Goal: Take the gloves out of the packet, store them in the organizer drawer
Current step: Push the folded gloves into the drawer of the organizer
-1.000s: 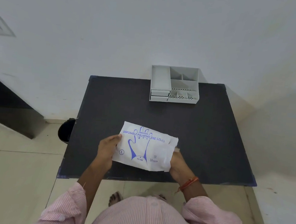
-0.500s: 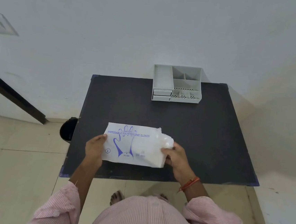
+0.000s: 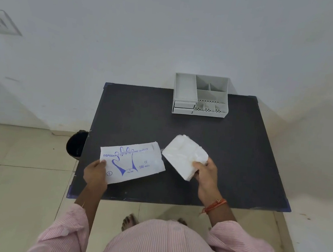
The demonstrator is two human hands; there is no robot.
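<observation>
Gloves (image 3: 184,156), a thin, slippery, floppy stack, sit right of centre, pinched at the lower edge by the right hand (image 3: 205,173). The left hand (image 3: 95,173) grips the seemingly empty packet (image 3: 131,162). Supporting the stack underneath would probably stop sheets sliding.

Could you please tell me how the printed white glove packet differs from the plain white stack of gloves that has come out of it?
The flat white glove packet with blue print carries a hand outline and lettering; the plain white stack of folded plastic gloves has no print. The packet looks thin and flat, the stack thicker and layered. The left hand holds the packet by its near left corner; the right hand grips the stack's near edge. Both are white and held over the black table.
</observation>
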